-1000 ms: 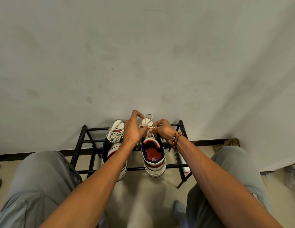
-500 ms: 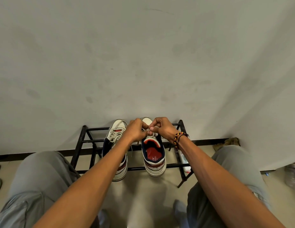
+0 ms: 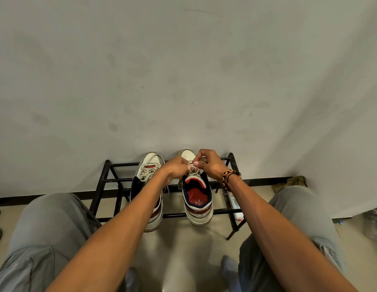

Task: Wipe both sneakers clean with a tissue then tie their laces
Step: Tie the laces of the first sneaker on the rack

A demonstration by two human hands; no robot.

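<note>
Nearest the camera, two knees in grey trousers [image 3: 48, 224] frame the view at 7 and 5 o'clock, with both bare forearms reaching forward between them over a pale floor [image 3: 183, 245]. At 6 o'clock from the picture's centre stands a black metal shoe rack [image 3: 103, 182], and two white sneakers with navy and red trim sit on it side by side, toes toward the wall. The left sneaker [image 3: 148, 171] lies at 9 o'clock from its partner, partly hidden by the left forearm; its laces look loosely crossed, though the view there is too small to be sure. The right sneaker [image 3: 197, 199] shows its red insole open to the camera. Over its tongue the two hands meet: the left hand [image 3: 176, 168] has its grip closed on the lace [image 3: 193, 170], fingers curled, and the right hand [image 3: 210, 165], with a beaded bracelet [image 3: 228, 179] at the wrist, pinches the same lace with its fingertips. Behind everything, at 12 o'clock, rises a plain grey wall [image 3: 183, 70].
</note>
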